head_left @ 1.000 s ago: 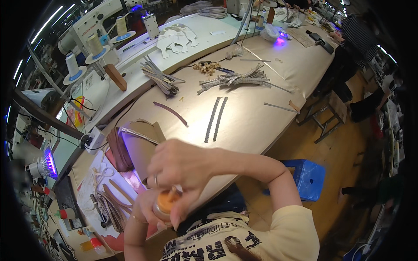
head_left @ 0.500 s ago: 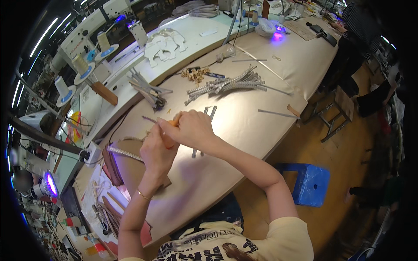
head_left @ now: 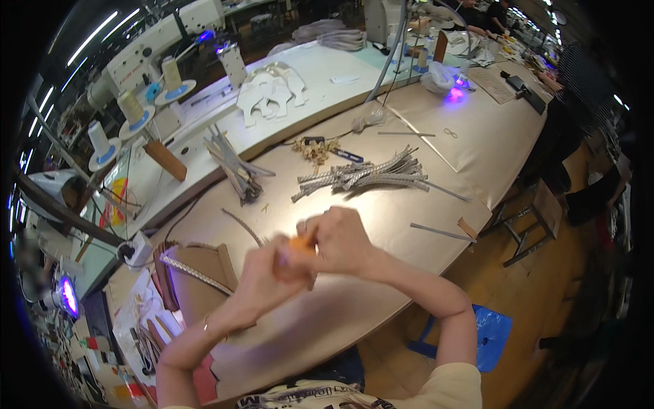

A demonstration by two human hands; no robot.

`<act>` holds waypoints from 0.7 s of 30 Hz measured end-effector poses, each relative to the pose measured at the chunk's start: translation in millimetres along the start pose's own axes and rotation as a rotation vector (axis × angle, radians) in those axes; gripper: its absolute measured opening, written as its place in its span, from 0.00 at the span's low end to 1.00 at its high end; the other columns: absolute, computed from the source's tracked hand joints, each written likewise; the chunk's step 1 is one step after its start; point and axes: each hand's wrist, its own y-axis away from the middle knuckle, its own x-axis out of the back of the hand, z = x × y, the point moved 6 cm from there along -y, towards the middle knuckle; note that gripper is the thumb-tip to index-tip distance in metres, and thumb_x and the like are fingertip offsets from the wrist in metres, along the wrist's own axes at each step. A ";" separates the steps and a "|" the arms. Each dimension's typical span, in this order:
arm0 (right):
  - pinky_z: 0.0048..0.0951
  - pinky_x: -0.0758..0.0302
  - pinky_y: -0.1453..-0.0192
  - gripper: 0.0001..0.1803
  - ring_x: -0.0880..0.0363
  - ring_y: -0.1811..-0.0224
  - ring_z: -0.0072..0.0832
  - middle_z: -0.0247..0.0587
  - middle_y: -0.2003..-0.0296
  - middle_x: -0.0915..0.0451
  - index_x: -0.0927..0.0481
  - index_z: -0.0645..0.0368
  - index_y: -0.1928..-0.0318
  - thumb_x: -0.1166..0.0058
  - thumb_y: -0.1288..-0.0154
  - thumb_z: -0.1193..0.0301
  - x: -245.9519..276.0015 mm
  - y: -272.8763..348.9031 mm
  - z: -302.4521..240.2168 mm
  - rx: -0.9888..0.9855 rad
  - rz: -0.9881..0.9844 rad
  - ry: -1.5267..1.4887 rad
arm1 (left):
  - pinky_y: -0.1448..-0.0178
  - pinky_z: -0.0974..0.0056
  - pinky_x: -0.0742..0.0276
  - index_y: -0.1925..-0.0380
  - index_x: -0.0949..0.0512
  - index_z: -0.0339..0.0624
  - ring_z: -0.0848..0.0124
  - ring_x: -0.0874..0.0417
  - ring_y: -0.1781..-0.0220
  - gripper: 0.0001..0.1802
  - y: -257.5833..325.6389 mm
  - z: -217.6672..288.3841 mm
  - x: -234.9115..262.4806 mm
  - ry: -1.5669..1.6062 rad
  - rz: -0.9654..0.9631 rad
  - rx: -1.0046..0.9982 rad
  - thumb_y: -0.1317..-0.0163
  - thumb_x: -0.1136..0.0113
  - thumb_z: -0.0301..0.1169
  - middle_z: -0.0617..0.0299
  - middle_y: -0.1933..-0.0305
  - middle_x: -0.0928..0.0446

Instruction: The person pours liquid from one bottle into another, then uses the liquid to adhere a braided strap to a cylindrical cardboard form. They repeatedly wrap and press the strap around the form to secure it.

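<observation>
My left hand (head_left: pixel 266 276) and my right hand (head_left: pixel 344 238) meet above the middle of the table, both closed and a little blurred. A thin grey-brown braided strap (head_left: pixel 241 222) sticks out from my left hand's grip toward the far left. Between the hands is a small orange object (head_left: pixel 300 247), gripped by my right hand; its kind is too smeared to make out. Fingers hide the strap's other part. Beyond my hands lies a bundle of grey braided straps (head_left: pixel 364 176). At my left hand's side rests a brown panel (head_left: pixel 204 262) with a pale braided strip (head_left: pixel 194 271).
Another bundle of grey strips (head_left: pixel 235 167) lies at the table's far left, near tan scraps (head_left: pixel 315 151) and a dark-handled tool (head_left: pixel 346 155). White cut pieces (head_left: pixel 269 95) and thread cones (head_left: pixel 129 108) stand behind. A blue stool (head_left: pixel 492 337) is at the right, below the table.
Both hands have shifted right and nearer to me, the orange object moving with them. More of the braided strap now shows beyond my left hand. The view has tilted slightly.
</observation>
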 end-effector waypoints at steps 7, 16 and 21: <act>0.41 0.21 0.65 0.34 0.16 0.73 0.47 0.51 0.80 0.19 0.17 0.64 0.79 0.47 0.43 0.40 -11.8 -47.2 96.8 -0.528 0.002 -0.215 | 0.59 0.54 0.22 0.54 0.26 0.43 0.52 0.16 0.61 0.30 -87.7 -17.8 -0.5 -0.669 0.501 -0.119 0.57 0.22 0.33 0.53 0.63 0.19; 0.38 0.21 0.54 0.37 0.14 0.63 0.45 0.53 0.72 0.15 0.13 0.62 0.70 0.52 0.44 0.35 33.0 -110.1 174.5 -0.586 -0.020 -0.079 | 0.41 0.53 0.29 0.46 0.27 0.45 0.56 0.22 0.43 0.32 -172.8 3.5 -5.3 -0.795 0.442 -0.263 0.52 0.25 0.37 0.53 0.46 0.23; 0.41 0.20 0.66 0.33 0.14 0.71 0.41 0.45 0.74 0.14 0.11 0.55 0.67 0.44 0.43 0.35 147.4 -140.9 268.1 -0.296 0.201 0.826 | 0.22 0.45 0.56 0.42 0.25 0.49 0.52 0.38 0.26 0.34 -107.5 21.7 11.3 -0.759 0.144 -0.389 0.49 0.26 0.43 0.53 0.31 0.34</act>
